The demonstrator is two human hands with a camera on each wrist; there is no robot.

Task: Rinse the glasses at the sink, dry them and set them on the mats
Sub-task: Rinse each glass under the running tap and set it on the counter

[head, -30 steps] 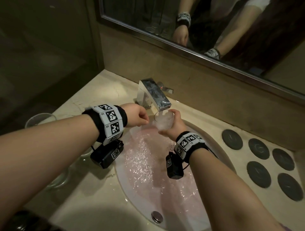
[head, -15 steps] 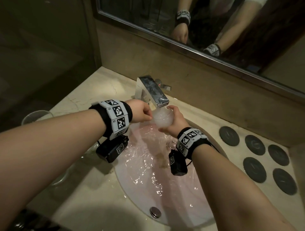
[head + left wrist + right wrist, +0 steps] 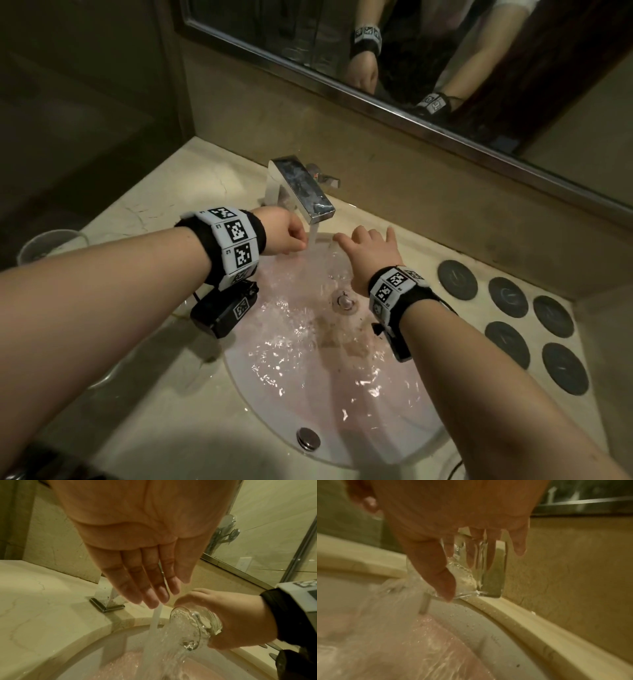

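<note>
The right hand (image 3: 228, 616) is now tipping the glass (image 3: 193, 627) it is gripping, pouring rinse water into the sink (image 3: 404, 442) just right of the tap's stream, where a moment ago it was filling upright. The left hand (image 3: 142, 555) is hanging open and empty by the tap (image 3: 301, 190). Drying likely comes next; the mats (image 3: 507, 296) are waiting far right on the tabletop (image 3: 171, 404).

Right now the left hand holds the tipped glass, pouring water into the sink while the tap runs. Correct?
Not the left: the right hand holds the tipped glass, pouring water into the sink while the tap runs. The left wrist view shows it; the left hand is open and holds nothing.
</note>
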